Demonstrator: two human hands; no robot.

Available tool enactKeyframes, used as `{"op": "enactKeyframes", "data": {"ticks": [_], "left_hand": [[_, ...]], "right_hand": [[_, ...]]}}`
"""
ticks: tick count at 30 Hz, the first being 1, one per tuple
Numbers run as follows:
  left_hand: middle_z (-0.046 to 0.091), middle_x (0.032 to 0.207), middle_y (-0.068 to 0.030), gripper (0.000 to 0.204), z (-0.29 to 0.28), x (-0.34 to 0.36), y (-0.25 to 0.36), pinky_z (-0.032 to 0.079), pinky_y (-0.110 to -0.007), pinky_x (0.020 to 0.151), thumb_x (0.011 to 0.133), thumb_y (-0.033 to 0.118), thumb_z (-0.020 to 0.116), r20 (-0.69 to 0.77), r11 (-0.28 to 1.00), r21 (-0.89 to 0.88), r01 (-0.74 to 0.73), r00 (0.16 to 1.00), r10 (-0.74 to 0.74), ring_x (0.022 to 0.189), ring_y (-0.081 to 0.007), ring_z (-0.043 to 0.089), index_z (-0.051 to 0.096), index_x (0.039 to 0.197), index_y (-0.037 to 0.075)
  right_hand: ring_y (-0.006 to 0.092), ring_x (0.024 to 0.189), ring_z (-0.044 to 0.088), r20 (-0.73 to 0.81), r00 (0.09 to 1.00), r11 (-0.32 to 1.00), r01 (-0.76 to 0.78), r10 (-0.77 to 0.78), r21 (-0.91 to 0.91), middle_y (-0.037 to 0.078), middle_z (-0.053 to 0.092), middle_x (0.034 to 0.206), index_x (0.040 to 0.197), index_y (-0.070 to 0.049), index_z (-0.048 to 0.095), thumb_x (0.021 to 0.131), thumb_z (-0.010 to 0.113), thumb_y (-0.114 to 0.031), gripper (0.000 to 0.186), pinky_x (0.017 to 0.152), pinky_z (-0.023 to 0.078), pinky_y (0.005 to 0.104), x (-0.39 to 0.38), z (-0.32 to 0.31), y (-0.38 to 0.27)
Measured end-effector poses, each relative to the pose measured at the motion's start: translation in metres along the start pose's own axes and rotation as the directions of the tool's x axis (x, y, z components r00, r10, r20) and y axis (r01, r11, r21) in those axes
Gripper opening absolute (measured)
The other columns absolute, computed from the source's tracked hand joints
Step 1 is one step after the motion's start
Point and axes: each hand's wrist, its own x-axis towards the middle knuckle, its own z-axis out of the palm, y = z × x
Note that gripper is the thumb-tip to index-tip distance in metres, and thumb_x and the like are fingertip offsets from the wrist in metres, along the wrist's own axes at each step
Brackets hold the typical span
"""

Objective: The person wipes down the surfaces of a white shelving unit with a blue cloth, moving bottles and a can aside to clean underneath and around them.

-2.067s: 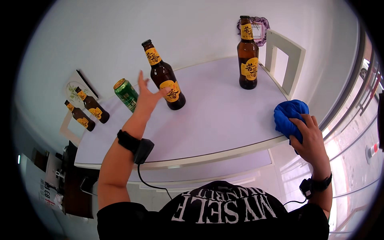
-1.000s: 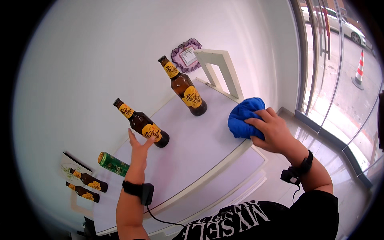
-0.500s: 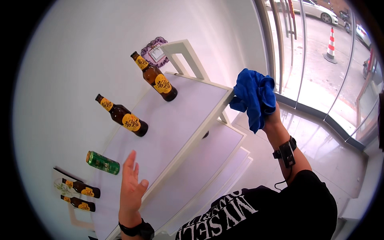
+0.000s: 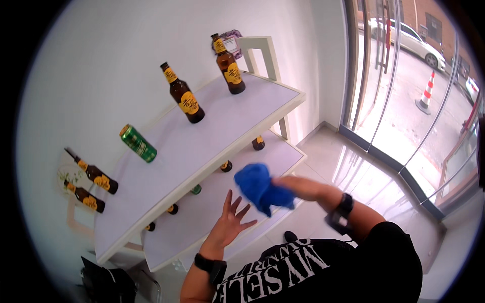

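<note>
A blue cloth [image 4: 258, 188], bunched up and blurred by motion, is gripped in my right hand [image 4: 289, 188] in front of the lower shelf [image 4: 194, 235]. Beside it my left hand [image 4: 233, 224] holds nothing, its fingers spread, near the edge of that shelf. On the white upper shelf [image 4: 222, 113] stand a green can [image 4: 138, 143] and several brown bottles with yellow labels, among them one in the middle [image 4: 184, 96] and one at the far right end [image 4: 230, 68]. More bottles and a green thing [image 4: 196, 189] show partly on the lower shelf, their tops hidden by the upper one.
The shelf unit has white end frames [image 4: 270, 55] and stands along a white wall. At right are glass doors [image 4: 379, 76], with a striped traffic cone [image 4: 427, 93] and a white car outside. A black bag [image 4: 103, 280] lies at lower left.
My right hand has carried the cloth from the upper shelf's right corner left and down to the lower shelf. My left hand has moved right, its fingers spreading. The view has shifted, showing more lower shelf.
</note>
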Motion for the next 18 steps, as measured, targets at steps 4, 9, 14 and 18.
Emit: {"op": "enactKeyframes", "data": {"ticks": [4,9,14,18], "left_hand": [[0.041,0.146,-0.0115,0.062,-0.011,-0.014,-0.041,0.041,-0.041,0.108,0.098,0.018,0.057,-0.202,0.997,0.047,-0.057,0.977,0.065,0.129,-0.0252,0.046,0.028,0.153,0.017],[0.068,0.103,-0.0084,0.023,-0.020,-0.052,-0.073,0.051,-0.033,0.083,0.099,0.016,0.054,-0.417,0.819,0.548,0.170,0.904,0.091,0.092,-0.0215,0.064,0.061,0.117,0.004],[0.068,0.091,-0.0097,0.028,-0.016,-0.070,-0.080,0.050,-0.032,0.079,0.102,0.020,0.048,-0.226,0.545,0.831,0.113,0.963,0.145,0.083,-0.0200,0.064,0.061,0.110,-0.002],[0.069,0.102,-0.0100,0.041,-0.027,-0.079,-0.067,0.049,-0.028,0.083,0.105,0.032,0.039,-0.277,0.721,0.627,0.294,0.950,-0.147,0.088,-0.0173,0.063,0.061,0.119,0.000]], "right_hand": [[0.0195,0.106,0.061,0.147,0.976,0.920,-0.097,0.163,-0.380,0.016,0.065,0.118,0.131,0.010,0.050,0.100,0.043,-0.053,0.071,0.094,0.046,0.0275,0.012,0.054,0.032],[0.0187,0.104,0.062,0.067,0.985,0.987,-0.155,0.157,-0.043,0.016,0.063,0.120,0.127,0.008,0.056,0.101,0.046,-0.049,0.064,0.095,0.048,0.0280,0.009,0.063,0.081],[0.0168,0.099,0.063,0.144,0.966,0.975,-0.219,0.213,0.024,0.014,0.065,0.114,0.120,0.007,0.060,0.100,0.048,-0.049,0.060,0.090,0.050,0.0270,-0.002,0.074,0.093],[0.0185,0.100,0.064,0.054,0.951,0.934,-0.310,0.305,0.179,0.013,0.066,0.113,0.122,0.005,0.058,0.099,0.049,-0.052,0.061,0.093,0.051,0.0317,-0.019,0.087,0.045]]}}
